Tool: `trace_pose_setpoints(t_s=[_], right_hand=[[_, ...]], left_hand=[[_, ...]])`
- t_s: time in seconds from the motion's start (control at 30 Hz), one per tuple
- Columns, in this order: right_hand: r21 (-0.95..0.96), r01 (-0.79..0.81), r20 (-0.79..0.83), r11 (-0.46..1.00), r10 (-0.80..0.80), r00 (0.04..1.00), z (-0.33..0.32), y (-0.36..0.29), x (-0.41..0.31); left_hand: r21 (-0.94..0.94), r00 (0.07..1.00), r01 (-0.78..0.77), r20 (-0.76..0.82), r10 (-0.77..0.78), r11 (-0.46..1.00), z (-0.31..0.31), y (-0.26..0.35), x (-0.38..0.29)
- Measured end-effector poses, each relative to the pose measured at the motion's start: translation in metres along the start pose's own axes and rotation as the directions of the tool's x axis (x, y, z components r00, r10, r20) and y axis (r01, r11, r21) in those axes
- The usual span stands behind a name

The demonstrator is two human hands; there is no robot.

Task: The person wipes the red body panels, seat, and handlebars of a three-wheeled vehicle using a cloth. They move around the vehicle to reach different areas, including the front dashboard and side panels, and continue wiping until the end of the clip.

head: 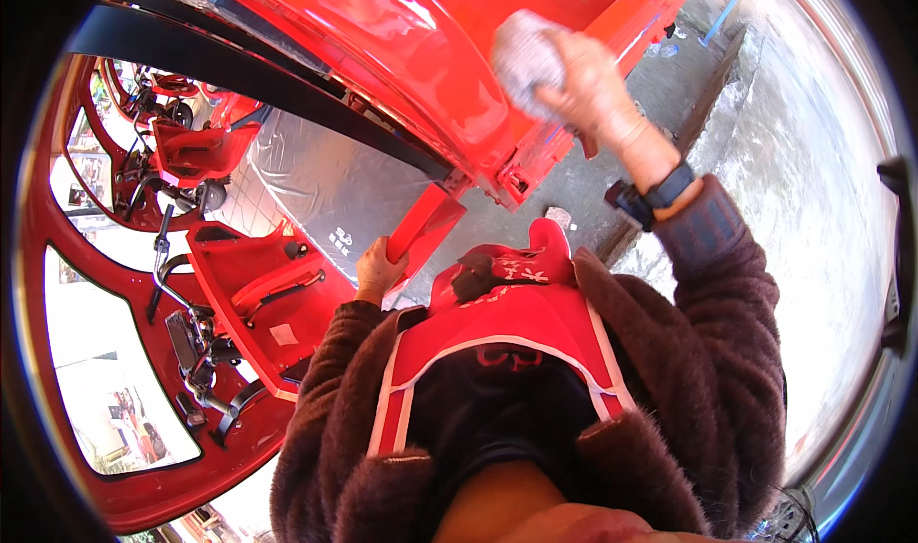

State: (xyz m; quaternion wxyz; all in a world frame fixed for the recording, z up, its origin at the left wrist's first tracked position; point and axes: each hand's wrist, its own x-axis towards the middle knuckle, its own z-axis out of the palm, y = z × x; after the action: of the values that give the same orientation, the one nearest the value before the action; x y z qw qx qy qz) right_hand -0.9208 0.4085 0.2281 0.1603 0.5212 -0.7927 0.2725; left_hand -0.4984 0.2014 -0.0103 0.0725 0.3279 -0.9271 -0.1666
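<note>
My right hand [592,88] is closed on a bunched light grey cloth [529,62] at the upper middle, over the corner of a glossy red vehicle body panel [445,55]; the hand is slightly blurred, and I cannot tell whether the cloth touches the panel. My left hand [380,267] grips the lower end of a red metal bar [424,220], which meets the end of a long black beam [287,91] beside the red body. A red apron [502,313] with white edging covers my front, and a dark strap-like band [670,184] is round my right wrist.
Red three-wheeler cabs with handlebars [163,235] stand at the left, along with a dark red window frame [143,292]. Grey plastic-like sheeting [315,163] lies beyond my left hand. Rough concrete [760,163] is at the right, with a blue pole [728,9] at the upper right.
</note>
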Motion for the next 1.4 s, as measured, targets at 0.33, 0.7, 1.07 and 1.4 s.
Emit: trace_pose_setpoints(t_s=[0.33, 0.7, 1.07, 1.4], right_hand=[[0.269, -0.334, -0.279, 0.903, 0.405, 0.870, -0.007, 0.174, 0.081], [0.324, -0.269, -0.232, 0.907, 0.352, 0.907, 0.002, 0.097, 0.036], [0.926, -0.308, -0.006, 0.219, 0.824, 0.567, 0.088, 0.032, -0.076], [0.754, -0.466, 0.146, 0.463, 0.574, 0.806, 0.108, 0.047, -0.140]], left_hand=[[-0.004, 1.000, 0.000, -0.009, 0.000, 1.000, -0.005, 0.007, 0.002], [0.023, 1.000, -0.021, 0.008, 0.021, 1.000, -0.001, 0.005, 0.003], [0.015, 0.993, 0.083, 0.087, -0.084, 0.996, -0.006, 0.006, 0.001], [0.013, 1.000, -0.006, 0.029, 0.005, 1.000, -0.018, 0.015, -0.003]])
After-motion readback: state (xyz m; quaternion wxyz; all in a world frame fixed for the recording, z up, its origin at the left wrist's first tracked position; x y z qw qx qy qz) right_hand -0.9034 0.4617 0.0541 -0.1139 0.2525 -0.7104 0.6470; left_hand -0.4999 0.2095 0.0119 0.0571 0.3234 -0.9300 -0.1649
